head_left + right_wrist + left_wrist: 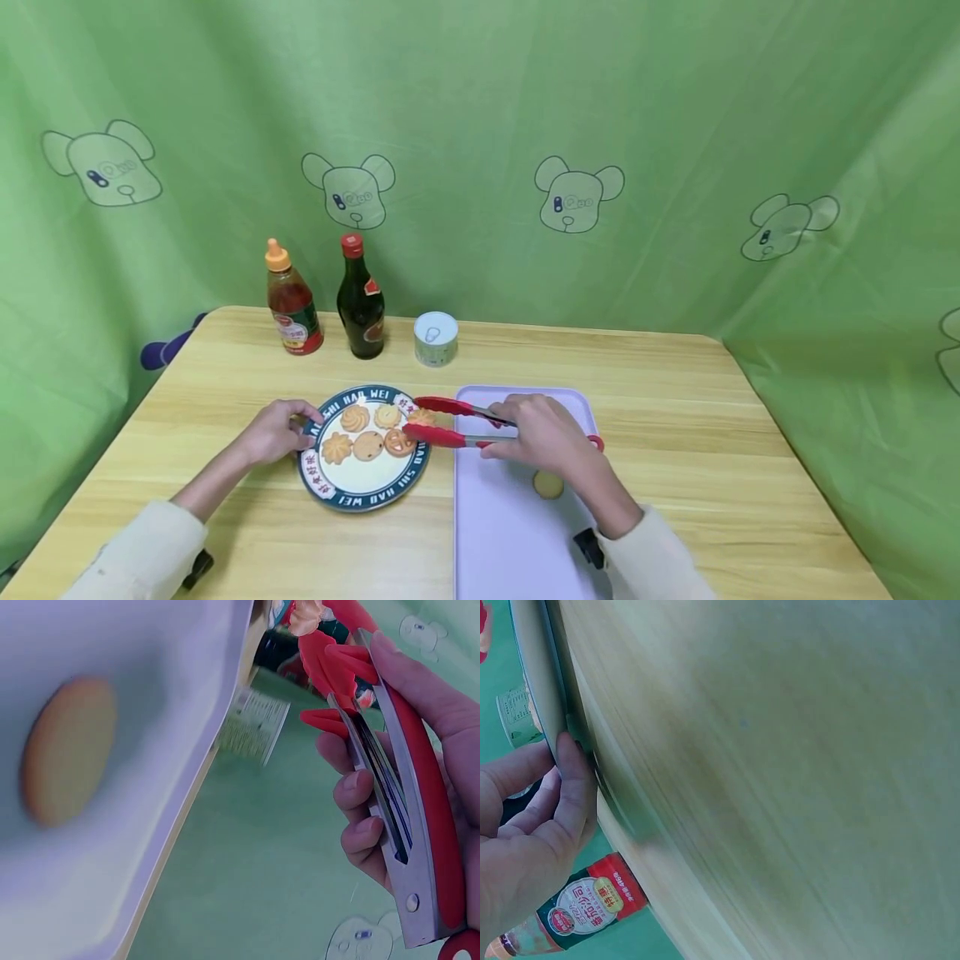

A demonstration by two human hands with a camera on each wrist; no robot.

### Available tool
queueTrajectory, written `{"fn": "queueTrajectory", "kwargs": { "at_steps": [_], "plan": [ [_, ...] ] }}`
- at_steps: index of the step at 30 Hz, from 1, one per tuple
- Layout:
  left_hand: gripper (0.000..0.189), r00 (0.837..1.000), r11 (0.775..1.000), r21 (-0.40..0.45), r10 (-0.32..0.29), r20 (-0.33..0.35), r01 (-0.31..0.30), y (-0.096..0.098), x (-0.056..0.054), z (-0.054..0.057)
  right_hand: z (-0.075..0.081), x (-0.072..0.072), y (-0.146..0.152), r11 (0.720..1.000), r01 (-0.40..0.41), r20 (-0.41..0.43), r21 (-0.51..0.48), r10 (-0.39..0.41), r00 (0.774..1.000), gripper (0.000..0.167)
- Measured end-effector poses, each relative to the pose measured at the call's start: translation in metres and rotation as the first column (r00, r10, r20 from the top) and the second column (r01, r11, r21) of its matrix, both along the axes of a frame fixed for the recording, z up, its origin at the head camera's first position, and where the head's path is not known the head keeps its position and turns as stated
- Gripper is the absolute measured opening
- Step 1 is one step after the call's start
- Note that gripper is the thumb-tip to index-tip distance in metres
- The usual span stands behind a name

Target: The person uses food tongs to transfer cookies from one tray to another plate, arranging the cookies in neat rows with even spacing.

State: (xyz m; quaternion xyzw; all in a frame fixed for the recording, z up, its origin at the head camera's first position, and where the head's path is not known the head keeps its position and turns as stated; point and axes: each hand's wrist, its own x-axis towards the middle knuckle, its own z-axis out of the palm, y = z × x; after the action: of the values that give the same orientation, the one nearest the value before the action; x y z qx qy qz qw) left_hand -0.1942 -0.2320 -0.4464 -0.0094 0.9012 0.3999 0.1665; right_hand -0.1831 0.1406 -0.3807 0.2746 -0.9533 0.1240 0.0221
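Note:
A round plate [360, 501] with a dark blue lettered rim holds several cookies [367, 446] of different shapes. My left hand [279, 431] pinches its left rim between thumb and fingers; in the left wrist view the plate [538, 660] appears edge-on. My right hand [538, 433] grips red-and-metal tongs [441, 436], whose red tips reach over the plate's right side. A flower-shaped cookie [422, 416] shows between the parted tips; I cannot tell whether they pinch it. In the right wrist view, fingers and thumb wrap around the tongs [429, 802].
Under my right hand lies a lilac tray [495, 533] bearing a round cookie [548, 486]. Along the table's back stand a sauce bottle with an orange cap [292, 308], a dark bottle with a red cap [362, 304] and a can [436, 340]. A green curtain [480, 100] hangs behind.

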Motion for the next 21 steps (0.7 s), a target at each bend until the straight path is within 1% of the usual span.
{"fn": "queueTrajectory", "kwargs": {
  "at_steps": [4, 8, 15, 21],
  "plan": [
    [0.031, 1.0, 1.0, 0.002, 0.0, 0.003, 0.0, 0.0, 0.0, 0.0, -0.001, 0.001, -0.015, 1.0, -0.009, 0.035, -0.004, 0.009, 0.999, 0.054],
    [0.03, 1.0, 1.0, 0.004, 0.001, 0.005, -0.001, 0.0, 0.0, 0.0, -0.002, 0.002, -0.029, 0.999, -0.036, 0.062, -0.009, 0.036, 0.997, 0.054],
    [0.03, 1.0, 1.0, 0.001, 0.006, 0.008, -0.006, -0.001, -0.001, -0.002, -0.007, 0.004, -0.05, 0.995, -0.102, 0.059, 0.017, 0.101, 0.993, 0.057],
    [0.031, 1.0, 1.0, 0.007, 0.009, 0.006, -0.009, -0.001, -0.001, -0.002, -0.01, 0.006, -0.06, 0.992, -0.117, 0.068, 0.045, 0.114, 0.991, 0.057]
  ]
}}
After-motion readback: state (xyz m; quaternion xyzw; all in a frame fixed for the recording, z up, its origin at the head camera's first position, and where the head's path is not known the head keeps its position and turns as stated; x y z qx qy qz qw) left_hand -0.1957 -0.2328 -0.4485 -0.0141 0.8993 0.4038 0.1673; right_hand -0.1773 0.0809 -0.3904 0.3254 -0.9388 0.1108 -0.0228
